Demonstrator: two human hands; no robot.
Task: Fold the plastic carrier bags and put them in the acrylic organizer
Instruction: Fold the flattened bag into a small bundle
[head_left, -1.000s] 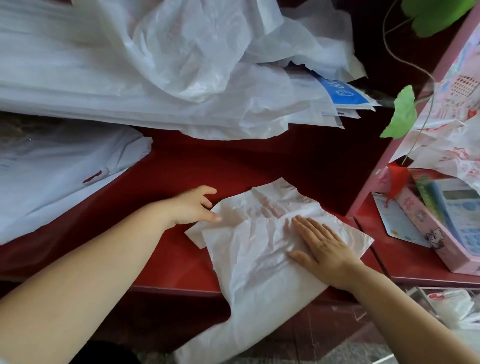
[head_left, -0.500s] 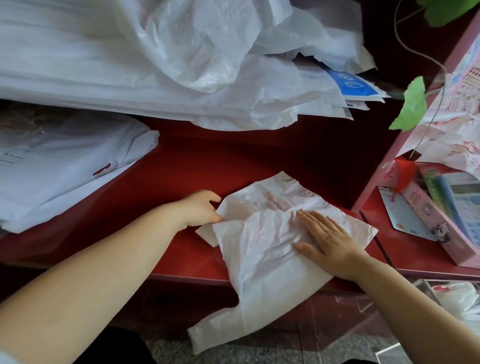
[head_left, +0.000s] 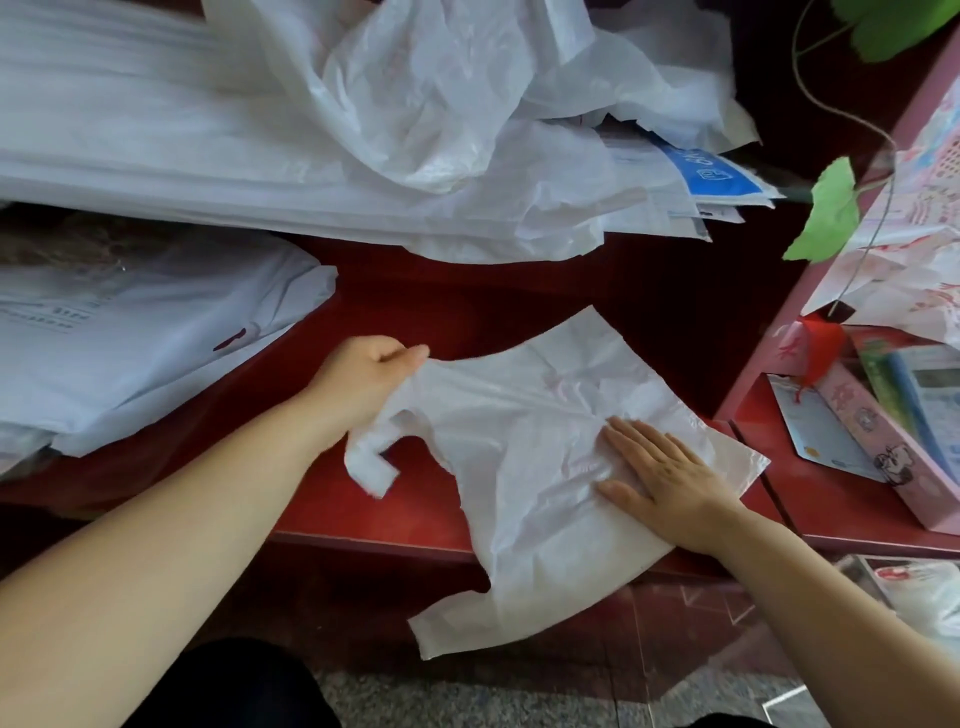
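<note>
Nothing reads clearly from here: the white characters on the blue label (head_left: 712, 174), beyond the right hand (head_left: 670, 473), are too blurred.

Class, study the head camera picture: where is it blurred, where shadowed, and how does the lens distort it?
Head view: slight motion smear where the left hand pinches the carrier bag; head view: the right hand, flat on it, is sharper; head view: the red counter darkens to deep shadow at the far right; head view: the wide lens stretches both forearms.
</note>
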